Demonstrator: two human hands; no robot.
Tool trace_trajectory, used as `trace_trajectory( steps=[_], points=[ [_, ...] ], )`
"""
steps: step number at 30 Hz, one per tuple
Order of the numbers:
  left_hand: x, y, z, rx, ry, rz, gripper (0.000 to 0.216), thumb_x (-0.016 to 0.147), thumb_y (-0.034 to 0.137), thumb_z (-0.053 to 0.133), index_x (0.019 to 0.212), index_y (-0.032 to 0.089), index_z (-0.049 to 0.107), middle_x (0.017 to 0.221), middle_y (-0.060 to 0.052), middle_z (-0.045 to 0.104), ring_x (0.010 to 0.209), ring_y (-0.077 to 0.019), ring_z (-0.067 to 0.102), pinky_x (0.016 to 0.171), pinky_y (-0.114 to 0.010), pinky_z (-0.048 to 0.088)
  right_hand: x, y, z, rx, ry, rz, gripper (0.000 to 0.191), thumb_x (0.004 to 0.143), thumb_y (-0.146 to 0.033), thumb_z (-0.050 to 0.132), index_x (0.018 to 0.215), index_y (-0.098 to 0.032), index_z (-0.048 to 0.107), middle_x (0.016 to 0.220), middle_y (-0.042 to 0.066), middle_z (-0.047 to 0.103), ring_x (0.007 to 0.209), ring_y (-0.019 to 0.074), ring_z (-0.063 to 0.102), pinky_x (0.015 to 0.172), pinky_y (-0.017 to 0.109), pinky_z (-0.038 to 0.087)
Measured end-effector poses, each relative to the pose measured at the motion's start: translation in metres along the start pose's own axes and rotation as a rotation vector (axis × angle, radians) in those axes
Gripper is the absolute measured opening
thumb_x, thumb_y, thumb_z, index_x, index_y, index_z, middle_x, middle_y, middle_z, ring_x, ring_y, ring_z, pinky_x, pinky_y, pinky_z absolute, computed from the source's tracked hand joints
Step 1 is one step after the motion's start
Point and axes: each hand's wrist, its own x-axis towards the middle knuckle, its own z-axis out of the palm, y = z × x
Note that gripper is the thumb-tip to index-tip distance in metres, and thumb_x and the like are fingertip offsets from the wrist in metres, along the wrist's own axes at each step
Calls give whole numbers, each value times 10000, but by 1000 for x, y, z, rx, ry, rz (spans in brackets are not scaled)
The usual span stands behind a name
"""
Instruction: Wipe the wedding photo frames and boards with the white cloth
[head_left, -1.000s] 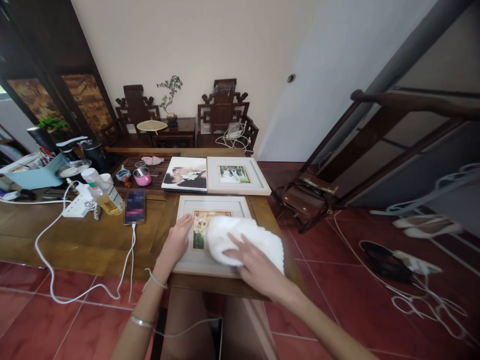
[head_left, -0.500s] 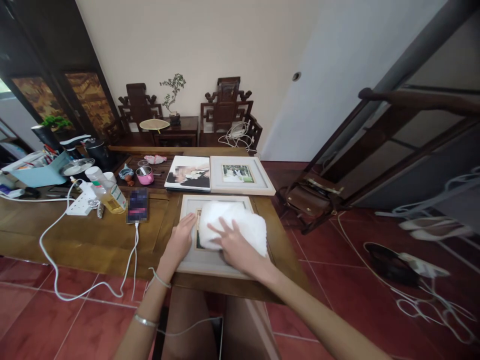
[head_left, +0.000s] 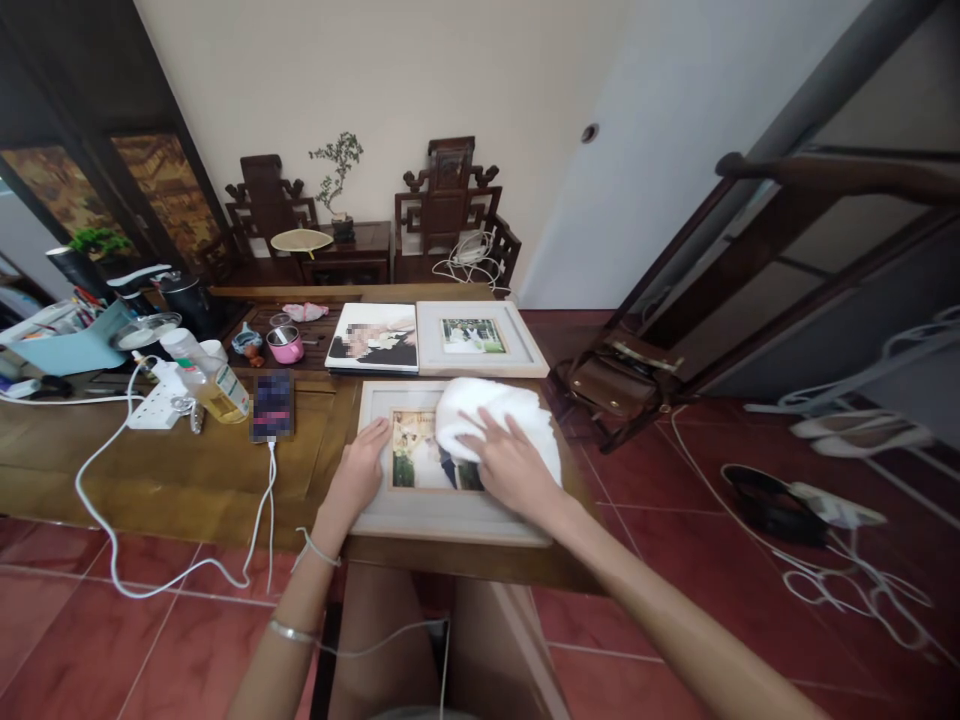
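Note:
A light wooden picture frame [head_left: 450, 532] lies flat on the table in front of me, with a photo [head_left: 420, 455] behind its grey mat. On the frame's left edge rests my left hand [head_left: 361, 470], open, fingers laid together and flat. My right hand [head_left: 517, 470] grips a bunched white cloth [head_left: 536, 425], pressing it onto the frame's right half with the fingers spread over it. The cloth covers the photo's upper right part and overhangs the frame's right side. Behind stand close a second framed photo [head_left: 487, 365] and a flat black-and-white picture [head_left: 373, 338].
Left on the wooden table [head_left: 315, 520] are a charging phone [head_left: 272, 405], a bottle of yellow liquid [head_left: 225, 390], a white power strip [head_left: 157, 400] and a pink cup [head_left: 285, 345]. A white cable [head_left: 112, 540] hangs over the front edge. A brown bag [head_left: 611, 385] sits to the right.
My right hand and the white cloth have slid right across the frame, uncovering most of the photo. My left hand stays on the left edge. The view has shifted slightly.

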Motion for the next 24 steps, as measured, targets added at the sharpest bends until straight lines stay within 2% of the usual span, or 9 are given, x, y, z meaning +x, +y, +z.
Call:
trace_trajectory(
  steps=[3, 6, 9, 12, 15, 19, 21, 24],
  points=[
    [0, 2, -3, -18, 28, 1, 543, 807, 3, 332, 1304, 162, 483, 1381, -101, 478, 1315, -186, 396, 1098, -421, 339, 33, -7, 3, -34, 4, 4, 603, 697, 14, 433, 1276, -130, 518, 1474, 127, 315, 1368, 343, 198, 1060, 591, 185],
    [-1, 1, -5, -78, 114, 6, 535, 853, 43, 316, 1368, 171, 391, 1450, -95, 383, 1349, -178, 339, 1125, -392, 298, 51, -33, 6, -14, -77, -125, 609, 698, 9, 455, 1280, -154, 518, 1477, 118, 313, 1364, 358, 201, 1047, 617, 182],
    [-1, 0, -7, -114, 167, 2, 551, 875, 63, 287, 1413, 181, 300, 1493, -94, 301, 1376, -180, 281, 1137, -396, 268, 45, -61, 9, 16, -145, -267, 568, 692, -3, 457, 1227, -156, 569, 1484, 109, 301, 1366, 379, 180, 1043, 642, 156],
    [-1, 3, -9, -111, 170, -11, 520, 902, 100, 273, 1416, 181, 292, 1479, -101, 324, 1370, -176, 293, 1137, -397, 267, 19, -71, 2, 83, -196, -361, 523, 695, -9, 435, 1147, -188, 629, 1465, 87, 348, 1365, 359, 202, 1043, 634, 173],
    [-1, 9, -12, -86, 153, -42, 482, 925, 157, 298, 1405, 191, 318, 1461, -98, 359, 1359, -185, 318, 1129, -406, 284, -18, -59, -15, 195, -274, -431, 524, 683, 7, 404, 1078, -218, 663, 1428, 51, 415, 1342, 298, 293, 1060, 564, 232],
    [-2, 15, -15, -69, 111, -62, 487, 925, 176, 322, 1412, 181, 307, 1473, -106, 336, 1369, -197, 297, 1129, -419, 275, -62, -26, -31, 254, -322, -249, 590, 595, 39, 378, 1033, -215, 682, 1398, 27, 453, 1330, 265, 334, 1085, 517, 242],
    [-2, 15, -16, -70, 79, -59, 498, 917, 158, 326, 1415, 167, 304, 1471, -114, 338, 1371, -196, 292, 1132, -421, 268, -75, -9, -31, 240, -293, -164, 627, 555, 44, 362, 1031, -213, 679, 1407, 16, 437, 1350, 251, 298, 1110, 516, 195],
    [-2, 10, -13, -84, 12, -28, 524, 885, 88, 325, 1400, 184, 341, 1454, -101, 374, 1358, -191, 320, 1123, -433, 283, -75, 12, -20, 210, -160, -109, 635, 560, 38, 341, 1055, -201, 659, 1442, 18, 382, 1372, 233, 242, 1125, 530, 140]
  ],
)
